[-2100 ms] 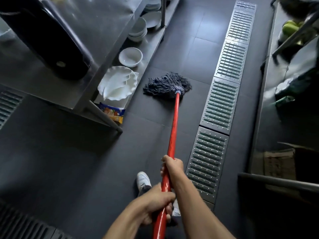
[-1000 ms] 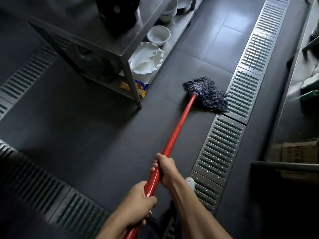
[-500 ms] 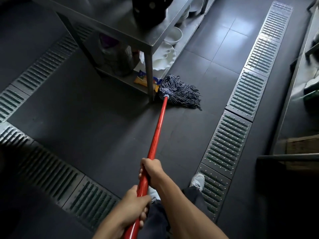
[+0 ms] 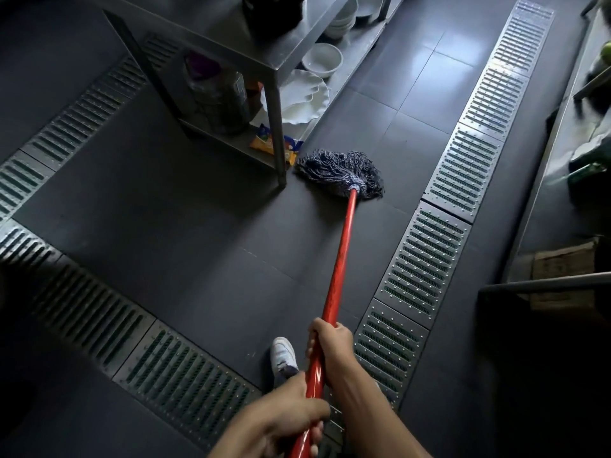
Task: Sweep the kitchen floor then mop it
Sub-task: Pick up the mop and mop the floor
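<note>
A mop with a red handle [image 4: 342, 259] and a blue-grey string head [image 4: 340, 171] lies on the dark tiled floor [image 4: 185, 226]. The head rests just right of the steel table's front leg [image 4: 276, 127]. My right hand [image 4: 329, 347] grips the handle higher up. Lower down, near the frame's bottom edge, my left hand [image 4: 287, 421] grips the same handle. My white shoe [image 4: 281, 355] shows between the hands.
A steel table [image 4: 291, 44] stands at the upper left, its low shelf holding white bowls [image 4: 322, 61], a scalloped plate [image 4: 304, 97] and a yellow packet [image 4: 269, 142]. Metal drain grates [image 4: 459, 173] run up the right and across the lower left [image 4: 99, 312]. A dark counter [image 4: 562, 193] lines the right.
The mop head has slid right, away from the table leg, and the handle now leans the other way. The view has shifted slightly. Both hands keep their grip.
</note>
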### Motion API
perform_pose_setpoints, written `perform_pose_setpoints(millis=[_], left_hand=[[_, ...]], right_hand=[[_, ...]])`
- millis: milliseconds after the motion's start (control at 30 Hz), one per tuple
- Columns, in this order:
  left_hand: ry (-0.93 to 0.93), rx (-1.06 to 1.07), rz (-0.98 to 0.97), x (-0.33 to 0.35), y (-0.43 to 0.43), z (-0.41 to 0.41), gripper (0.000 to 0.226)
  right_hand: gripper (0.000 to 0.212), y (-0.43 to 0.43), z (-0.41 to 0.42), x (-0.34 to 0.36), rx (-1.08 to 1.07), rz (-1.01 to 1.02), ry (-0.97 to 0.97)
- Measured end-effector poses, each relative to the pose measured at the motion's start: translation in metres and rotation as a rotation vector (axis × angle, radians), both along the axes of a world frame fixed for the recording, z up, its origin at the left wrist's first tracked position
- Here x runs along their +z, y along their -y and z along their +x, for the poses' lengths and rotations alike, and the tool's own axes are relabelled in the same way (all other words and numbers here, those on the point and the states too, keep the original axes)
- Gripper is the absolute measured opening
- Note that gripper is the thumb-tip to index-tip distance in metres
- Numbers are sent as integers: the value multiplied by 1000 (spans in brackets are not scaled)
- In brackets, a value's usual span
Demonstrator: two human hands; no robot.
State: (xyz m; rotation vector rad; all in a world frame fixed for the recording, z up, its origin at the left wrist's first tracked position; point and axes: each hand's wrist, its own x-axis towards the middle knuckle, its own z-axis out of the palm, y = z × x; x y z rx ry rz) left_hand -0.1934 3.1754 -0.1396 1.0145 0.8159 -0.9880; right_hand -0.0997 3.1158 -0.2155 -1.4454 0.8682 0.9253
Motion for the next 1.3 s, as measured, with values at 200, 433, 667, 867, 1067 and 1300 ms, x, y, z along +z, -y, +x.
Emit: perform_pose_setpoints(millis=[200, 433, 667, 867, 1067, 1300], left_hand=[[-8, -66, -60, -1, 77, 32, 26], [-42, -114, -103, -7, 167, 33, 38], [43, -69, 55, 4, 170, 3, 18], [86, -99, 212, 23, 120, -64, 21], [84, -16, 352, 27, 82, -139, 25], [57, 174, 511, 35, 49, -201, 19]], right_hand=[[17, 90, 23, -2, -120, -4, -9], [15, 191, 20, 3, -121, -37, -32], [24, 188, 3, 17, -77, 12, -75], [25, 135, -55, 16, 25, 75, -140], [21, 78, -118, 12, 143, 162, -195], [14, 12, -172, 18, 373, 229, -218]])
